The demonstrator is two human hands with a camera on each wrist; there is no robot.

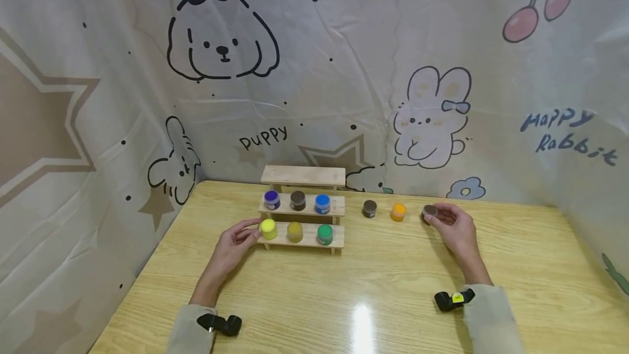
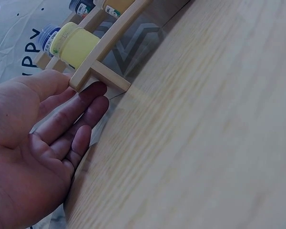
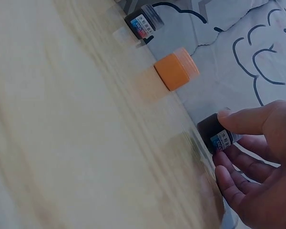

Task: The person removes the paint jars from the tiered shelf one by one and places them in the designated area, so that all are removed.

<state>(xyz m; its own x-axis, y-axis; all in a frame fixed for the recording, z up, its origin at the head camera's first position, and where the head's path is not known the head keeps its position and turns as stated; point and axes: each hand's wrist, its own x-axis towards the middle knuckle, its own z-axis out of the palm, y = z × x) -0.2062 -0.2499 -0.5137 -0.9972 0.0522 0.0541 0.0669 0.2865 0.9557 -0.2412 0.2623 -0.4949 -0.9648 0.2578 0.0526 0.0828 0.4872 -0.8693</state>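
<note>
My right hand (image 1: 457, 228) pinches a dark paint jar (image 3: 210, 131) by its lid end between thumb and fingers, low over the right back of the table. My left hand (image 1: 233, 245) is at the left end of a three-step wooden display rack (image 1: 303, 175); its thumb and fingers pinch the corner of the lowest step. Right beside those fingertips, a yellow jar (image 1: 268, 228) stands on that step, followed by an ochre jar (image 1: 295, 231) and a green jar (image 1: 325, 234). The middle step bears a purple jar (image 1: 272, 199), a dark brown jar (image 1: 297, 200) and a blue jar (image 1: 322, 204).
Between the rack and my right hand, another dark jar (image 1: 369, 208) and an orange jar (image 1: 398, 212) stand on the wooden table (image 1: 295, 294). A printed curtain (image 1: 314, 70) hangs along the table's back edge and sides.
</note>
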